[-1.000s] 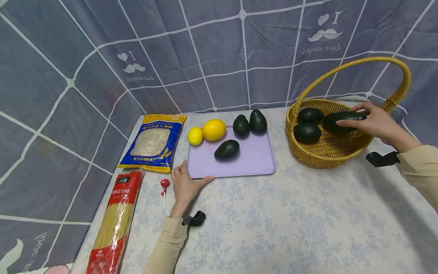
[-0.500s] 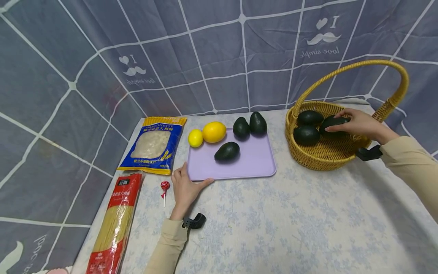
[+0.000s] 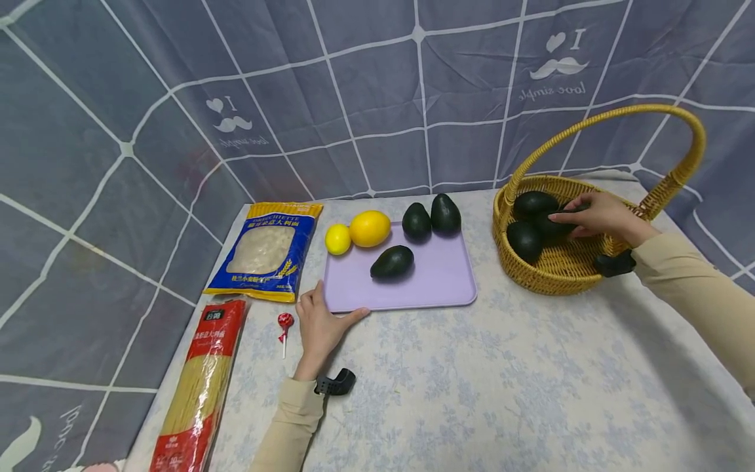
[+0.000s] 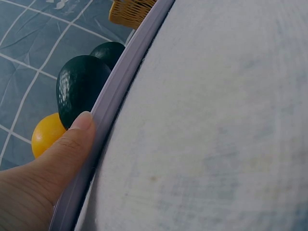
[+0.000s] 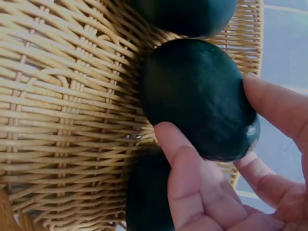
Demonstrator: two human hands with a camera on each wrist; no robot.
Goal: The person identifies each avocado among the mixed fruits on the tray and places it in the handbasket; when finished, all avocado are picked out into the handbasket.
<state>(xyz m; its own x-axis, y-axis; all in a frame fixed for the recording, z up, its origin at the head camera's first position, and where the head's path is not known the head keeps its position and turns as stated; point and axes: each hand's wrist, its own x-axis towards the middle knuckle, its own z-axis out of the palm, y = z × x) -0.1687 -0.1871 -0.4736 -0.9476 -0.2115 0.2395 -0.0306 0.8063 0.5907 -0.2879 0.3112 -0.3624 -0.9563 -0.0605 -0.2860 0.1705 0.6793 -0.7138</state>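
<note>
My right hand (image 3: 598,213) reaches into the wicker basket (image 3: 551,282) and grips a dark green avocado (image 5: 199,96) between thumb and fingertips. In the basket beside it lie two more avocados, one at the back (image 3: 533,204) and one at the near left (image 3: 523,242). My left hand (image 3: 321,328) spans the front left corner of the lilac tray (image 3: 436,282). Its thumb (image 4: 72,149) lies straight along the tray's front rim, and the other fingers reach up the left side. On the tray are an avocado (image 3: 392,262) in the middle and two avocados (image 3: 416,222) at the back.
A small yellow lemon (image 3: 338,239) and a larger yellow fruit (image 3: 369,229) sit at the tray's back left. Left of the tray lie a blue pasta bag (image 3: 259,249), a red spaghetti pack (image 3: 197,387) and a lollipop (image 3: 285,321). The basket's tall handle (image 3: 607,113) arches overhead.
My right hand has moved left inside the basket with its avocado, up against the other two. The near left avocado has turned slightly. The left hand stays at the tray corner.
</note>
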